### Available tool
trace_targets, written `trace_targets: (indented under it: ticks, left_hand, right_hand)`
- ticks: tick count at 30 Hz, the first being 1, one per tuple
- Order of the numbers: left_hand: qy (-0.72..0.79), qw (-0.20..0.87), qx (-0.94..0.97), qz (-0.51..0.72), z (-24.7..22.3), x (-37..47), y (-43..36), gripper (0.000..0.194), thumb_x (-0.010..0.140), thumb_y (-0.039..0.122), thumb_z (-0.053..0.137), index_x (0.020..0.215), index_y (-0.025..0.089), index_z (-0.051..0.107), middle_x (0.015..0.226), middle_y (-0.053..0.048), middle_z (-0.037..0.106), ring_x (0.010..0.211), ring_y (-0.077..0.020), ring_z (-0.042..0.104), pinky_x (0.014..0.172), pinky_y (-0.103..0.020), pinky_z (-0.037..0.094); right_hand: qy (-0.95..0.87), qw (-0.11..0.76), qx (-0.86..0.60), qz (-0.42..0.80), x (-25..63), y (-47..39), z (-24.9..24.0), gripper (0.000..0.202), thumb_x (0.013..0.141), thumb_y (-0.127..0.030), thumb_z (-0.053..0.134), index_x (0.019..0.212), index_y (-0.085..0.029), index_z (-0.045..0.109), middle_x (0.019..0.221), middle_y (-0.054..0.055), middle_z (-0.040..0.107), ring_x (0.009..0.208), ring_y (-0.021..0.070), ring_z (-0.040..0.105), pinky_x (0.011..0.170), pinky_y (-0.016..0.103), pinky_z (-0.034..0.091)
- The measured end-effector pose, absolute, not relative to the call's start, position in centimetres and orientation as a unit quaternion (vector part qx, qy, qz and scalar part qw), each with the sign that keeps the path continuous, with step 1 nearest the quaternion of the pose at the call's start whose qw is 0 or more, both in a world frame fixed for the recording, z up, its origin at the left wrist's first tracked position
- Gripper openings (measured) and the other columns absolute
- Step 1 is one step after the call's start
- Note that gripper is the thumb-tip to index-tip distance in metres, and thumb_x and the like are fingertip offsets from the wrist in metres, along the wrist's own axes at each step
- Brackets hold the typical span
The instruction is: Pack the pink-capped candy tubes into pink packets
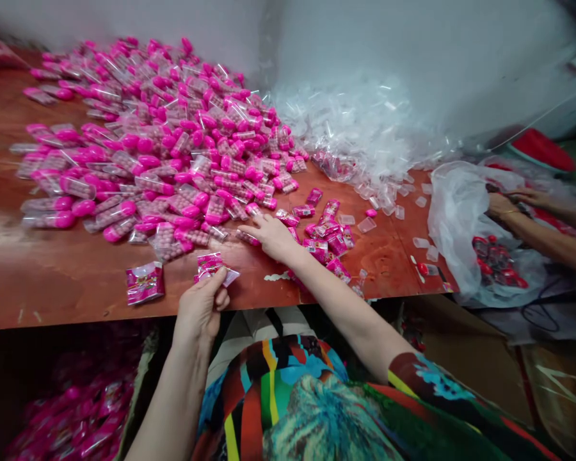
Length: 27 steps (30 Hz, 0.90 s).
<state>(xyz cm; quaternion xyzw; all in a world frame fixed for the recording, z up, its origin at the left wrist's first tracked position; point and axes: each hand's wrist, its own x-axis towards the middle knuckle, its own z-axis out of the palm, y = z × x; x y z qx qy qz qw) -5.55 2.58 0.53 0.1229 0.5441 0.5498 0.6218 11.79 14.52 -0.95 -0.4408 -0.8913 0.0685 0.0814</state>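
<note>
My left hand [204, 299] is closed, thumb against fingers, on a small pink printed packet [208, 261] with a clear edge, just above the front of the table. At the near edge of the heap of pink-capped clear bottles [173, 141], my right hand [272, 237] reaches out with its fingers apart. Its fingertips are close to a bottle [248, 237] filled with small pale pink balls; whether they touch it I cannot tell. To the left of my left hand lies another pink packet [144, 283], flat on the wood. Several smaller pink packets [327, 240] lie loosely to the right of my right hand.
Clear plastic containers [365, 128] are piled against the wall at the back right. A co-worker's hands [504, 208] are over a white plastic bag [454, 198] with red-topped items. Below the reddish table [77, 269], an open box holds pink packets [84, 410].
</note>
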Motion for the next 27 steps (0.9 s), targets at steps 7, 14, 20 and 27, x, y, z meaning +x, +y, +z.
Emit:
trace_targets:
  ticks: [7, 14, 20, 27]
  left_hand:
    - [0.468, 0.696, 0.01, 0.545, 1.2, -5.8, 2.9, 0.028, 0.071, 0.013, 0.079, 0.072, 0.015, 0.052, 0.06, 0.007, 0.053, 0.037, 0.0002, 0.027, 0.035, -0.015, 0.02]
    - [0.471, 0.691, -0.044, 0.547, 1.6, -5.4, 3.3, 0.018, 0.081, 0.012, 0.069, 0.077, 0.017, 0.053, 0.063, 0.006, 0.058, 0.036, -0.0015, 0.027, 0.034, -0.015, 0.022]
    - [0.485, 0.642, -0.046, 0.593, 1.3, -4.4, 3.0, 0.024, 0.073, 0.012, 0.078, 0.071, 0.016, 0.054, 0.058, 0.007, 0.056, 0.036, -0.0009, 0.03, 0.033, -0.015, 0.023]
    - [0.469, 0.643, -0.052, 0.603, 0.7, -2.8, 3.0, 0.032, 0.07, 0.013, 0.084, 0.065, 0.016, 0.052, 0.05, 0.009, 0.049, 0.034, -0.0015, 0.031, 0.033, -0.017, 0.023]
  right_hand:
    - [-0.956, 0.034, -0.29, 0.005, 11.6, 14.9, -0.6, 0.04, 0.101, -0.02, 0.044, 0.139, -0.024, 0.056, 0.13, 0.012, 0.058, 0.119, 0.0279, 0.048, 0.11, 0.049, 0.028]
    - [-0.891, 0.072, -0.436, 0.101, 10.6, 11.4, -0.4, 0.025, 0.098, -0.024, 0.045, 0.102, -0.01, 0.065, 0.101, 0.016, 0.068, 0.094, 0.0261, 0.059, 0.088, 0.041, 0.042]
    - [-0.622, 0.288, -0.509, 0.52, 12.2, 5.1, -0.8, 0.029, 0.096, -0.044, 0.048, 0.088, -0.018, 0.057, 0.069, -0.002, 0.059, 0.061, 0.0124, 0.053, 0.058, 0.025, 0.041]
    - [-0.508, 0.306, -0.507, 0.625, 11.4, 0.9, -1.9, 0.025, 0.091, -0.04, 0.054, 0.081, -0.018, 0.056, 0.063, -0.004, 0.055, 0.055, 0.0097, 0.048, 0.053, 0.022, 0.037]
